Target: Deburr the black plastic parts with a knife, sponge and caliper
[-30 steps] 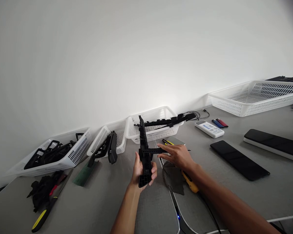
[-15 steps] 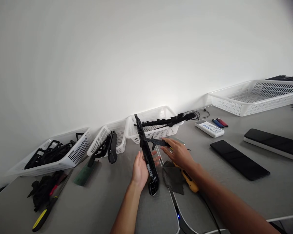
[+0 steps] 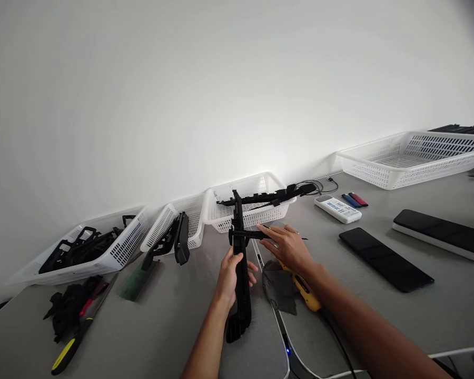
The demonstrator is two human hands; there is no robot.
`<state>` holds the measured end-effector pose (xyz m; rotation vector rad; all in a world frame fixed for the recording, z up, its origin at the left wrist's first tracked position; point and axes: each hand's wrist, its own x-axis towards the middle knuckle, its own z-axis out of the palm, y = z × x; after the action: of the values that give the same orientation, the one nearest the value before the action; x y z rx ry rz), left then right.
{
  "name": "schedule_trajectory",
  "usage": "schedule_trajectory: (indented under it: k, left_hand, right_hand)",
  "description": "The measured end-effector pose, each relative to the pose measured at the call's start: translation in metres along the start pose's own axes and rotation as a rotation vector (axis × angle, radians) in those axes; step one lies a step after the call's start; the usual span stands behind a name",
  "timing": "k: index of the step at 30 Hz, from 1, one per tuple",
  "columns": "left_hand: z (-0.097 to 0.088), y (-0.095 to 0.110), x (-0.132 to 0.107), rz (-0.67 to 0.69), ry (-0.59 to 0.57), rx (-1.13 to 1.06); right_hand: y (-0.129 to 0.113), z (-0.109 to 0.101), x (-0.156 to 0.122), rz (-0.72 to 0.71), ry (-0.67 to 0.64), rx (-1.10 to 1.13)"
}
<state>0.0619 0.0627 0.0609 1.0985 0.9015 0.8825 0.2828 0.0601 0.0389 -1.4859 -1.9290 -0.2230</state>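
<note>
My left hand [image 3: 229, 276] is closed round a long black plastic part [image 3: 243, 284], thumb on its near face and fingertips showing past its right edge. The part stands lengthwise, its far tip overlapping the middle basket from this view. In my right hand [image 3: 290, 248] is a dark caliper [image 3: 255, 234], which lies crosswise over the part. Its jaws sit at the part's two sides, just above my left thumb; whether both touch is too small to tell. Below my right hand lie a grey cloth [image 3: 280, 288] and a yellow corded tool [image 3: 307, 293].
Behind stand a white basket [image 3: 248, 218] with long black parts, a smaller basket [image 3: 195, 239] and a left basket [image 3: 126, 247] of black parts. A far-right basket [image 3: 403, 176], lighters [image 3: 355, 199], a white device [image 3: 338, 209], black slabs [image 3: 385, 259] and a yellow-black handled tool [image 3: 71, 347] lie about.
The black part has turned more upright, with its near end swung left and down. My left thumb now lies over it. The caliper has shifted slightly down and spans the part's width.
</note>
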Motion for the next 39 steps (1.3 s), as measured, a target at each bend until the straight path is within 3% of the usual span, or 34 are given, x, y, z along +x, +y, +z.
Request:
schedule_trajectory:
  k: [39]
  left_hand:
    - [0.0043,0.0084,-0.0071,-0.002,0.005,0.047]
  right_hand:
    - [0.0047,-0.0027,-0.0008,-0.006,-0.023,0.026]
